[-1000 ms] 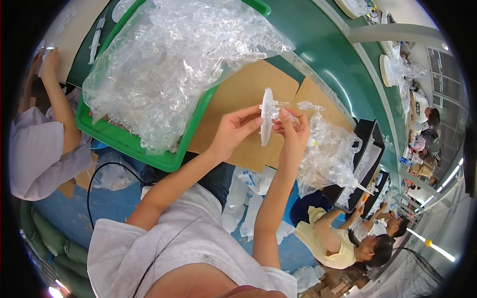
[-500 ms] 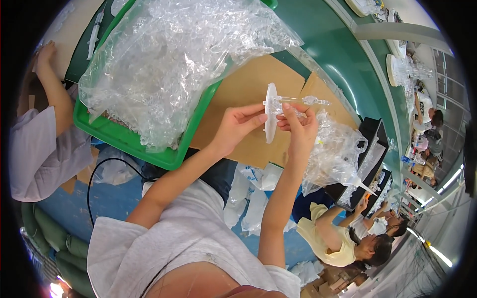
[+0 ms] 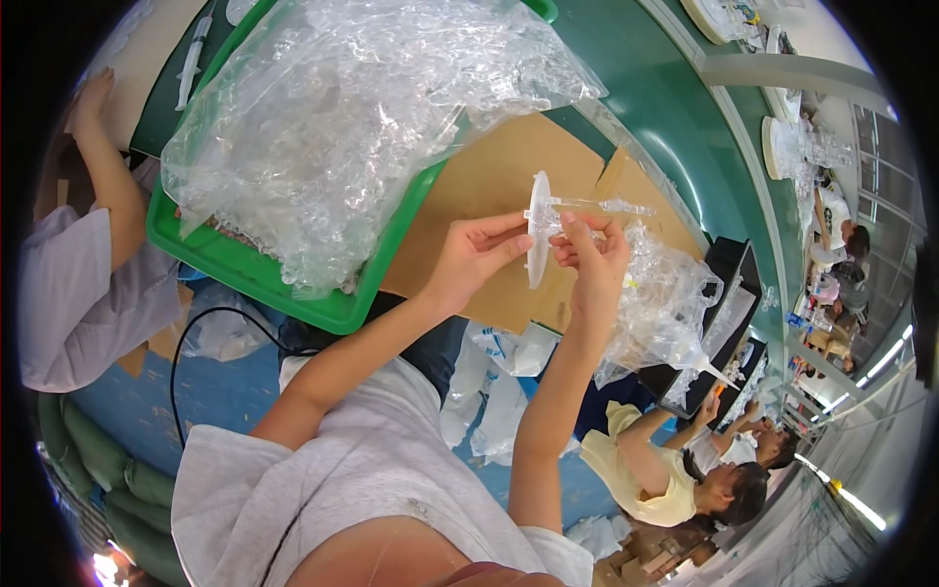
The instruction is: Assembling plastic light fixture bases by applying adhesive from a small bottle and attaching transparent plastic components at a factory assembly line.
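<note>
Above the right part of the cardboard sheet (image 3: 499,284), toward its near edge: one white plastic disc (image 3: 537,256), held in the air between two bare hands. Left hand (image 3: 469,256): thumb and fingertips pinching the disc at the middle of its left face. Right hand (image 3: 598,256): thumb and forefinger pinching a clear piece (image 3: 553,226) at the disc's right face, the other fingers curled alongside. Step in hand, by judgement: two-handed work on the clear piece where it meets the disc, left hand steadying, right hand handling. Next move, by judgement: calls for a firm left pinch, the disc kept upright, and light right fingertips, since the thin parts look easy to bend. Condition of disc: translucent white, round, thin, upright and seen nearly edge-on, a small knob on its left face. Attached or held close: one slim clear tube (image 3: 579,203), reaching rightward past the right fingers, with a wider knobbly end. Whether the clear piece is seated in the disc cannot be told, being see-through and partly covered by fingers. Adjacent, left edge of cardboard: one green tray (image 3: 323,315), bearing a large clear bag (image 3: 333,137).
</note>
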Demonstrator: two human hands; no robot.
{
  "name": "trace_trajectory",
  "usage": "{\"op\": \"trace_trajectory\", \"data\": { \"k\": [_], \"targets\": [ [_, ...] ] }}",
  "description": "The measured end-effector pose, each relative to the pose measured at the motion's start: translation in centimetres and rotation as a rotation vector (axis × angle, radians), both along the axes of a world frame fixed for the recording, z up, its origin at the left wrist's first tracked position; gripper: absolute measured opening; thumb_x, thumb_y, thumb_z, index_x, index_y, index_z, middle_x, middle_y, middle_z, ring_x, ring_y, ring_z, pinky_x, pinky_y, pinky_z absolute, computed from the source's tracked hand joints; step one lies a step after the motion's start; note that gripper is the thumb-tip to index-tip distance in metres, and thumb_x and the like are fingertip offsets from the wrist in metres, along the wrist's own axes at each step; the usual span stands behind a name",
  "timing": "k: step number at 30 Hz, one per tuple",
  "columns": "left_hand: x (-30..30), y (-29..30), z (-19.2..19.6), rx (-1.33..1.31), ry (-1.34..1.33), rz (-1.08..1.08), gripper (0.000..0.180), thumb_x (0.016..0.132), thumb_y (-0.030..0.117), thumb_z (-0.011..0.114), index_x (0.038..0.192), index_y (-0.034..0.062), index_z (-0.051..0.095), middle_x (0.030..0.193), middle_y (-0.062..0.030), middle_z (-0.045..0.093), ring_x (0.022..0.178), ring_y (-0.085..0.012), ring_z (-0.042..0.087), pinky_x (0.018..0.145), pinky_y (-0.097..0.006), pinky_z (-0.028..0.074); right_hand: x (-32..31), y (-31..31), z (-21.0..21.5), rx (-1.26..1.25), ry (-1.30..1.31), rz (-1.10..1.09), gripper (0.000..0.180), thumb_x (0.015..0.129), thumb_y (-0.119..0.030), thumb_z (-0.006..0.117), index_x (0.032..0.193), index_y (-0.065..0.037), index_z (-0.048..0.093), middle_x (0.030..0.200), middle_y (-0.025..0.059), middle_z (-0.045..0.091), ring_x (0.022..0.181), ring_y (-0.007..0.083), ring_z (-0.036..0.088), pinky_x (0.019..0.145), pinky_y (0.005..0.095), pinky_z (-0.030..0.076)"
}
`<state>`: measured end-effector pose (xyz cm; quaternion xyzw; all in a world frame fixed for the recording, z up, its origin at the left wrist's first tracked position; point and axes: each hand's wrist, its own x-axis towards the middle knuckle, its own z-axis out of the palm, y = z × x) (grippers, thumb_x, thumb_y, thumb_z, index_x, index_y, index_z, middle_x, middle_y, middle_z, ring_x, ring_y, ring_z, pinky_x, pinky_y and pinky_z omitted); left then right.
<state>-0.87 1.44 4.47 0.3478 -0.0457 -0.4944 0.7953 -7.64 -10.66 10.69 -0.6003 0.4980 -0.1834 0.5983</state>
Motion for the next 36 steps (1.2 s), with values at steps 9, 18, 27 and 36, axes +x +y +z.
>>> {"op": "trace_trajectory", "data": {
  "k": [9,18,27,36],
  "targets": [
    [-0.3,0.1,0.2,0.005,0.0,0.005,0.038,0.086,0.005,0.062,0.122,-0.0027,0.053,0.116,-0.0096,0.06,0.104,-0.0134,0.057,0.092,-0.027,0.046,0.1,0.3,0.1,-0.033,-0.013,-0.007,0.028,0.076,-0.016,0.073,0.087,0.001,0.053,0.064,0.0101,0.061,0.051,0.012,0.059,0.046,0.0178,0.041],
    [0.0,0.1,0.6,-0.031,0.024,-0.009,0.039,0.086,0.004,0.062,0.123,-0.0026,0.053,0.117,-0.0097,0.059,0.107,-0.0133,0.055,0.093,-0.027,0.044,-0.5,0.4,-0.6,0.06,-0.145,-0.044,0.021,0.079,-0.009,0.07,0.085,-0.003,0.051,0.068,0.0088,0.062,0.052,0.0117,0.059,0.045,0.0177,0.042],
    [-0.2,0.1,0.6,-0.056,0.033,-0.024,0.04,0.086,0.004,0.061,0.124,-0.0032,0.051,0.12,-0.0106,0.058,0.109,-0.0143,0.054,0.094,-0.027,0.043,-0.7,0.5,-0.7,0.063,-0.176,-0.074,0.02,0.079,-0.008,0.069,0.085,-0.004,0.05,0.07,0.0077,0.061,0.053,0.0115,0.059,0.045,0.0172,0.042],
    [-0.4,0.0,0.8,-0.049,-0.023,-0.018,0.04,0.087,0.003,0.058,0.126,-0.0033,0.05,0.12,-0.0115,0.058,0.111,-0.0164,0.054,0.096,-0.032,0.043,-1.4,0.6,-1.3,0.097,-0.223,-0.131,0.02,0.079,-0.008,0.069,0.084,-0.005,0.049,0.065,0.0079,0.06,0.052,0.0111,0.058,0.045,0.0172,0.041]
  ]
}}
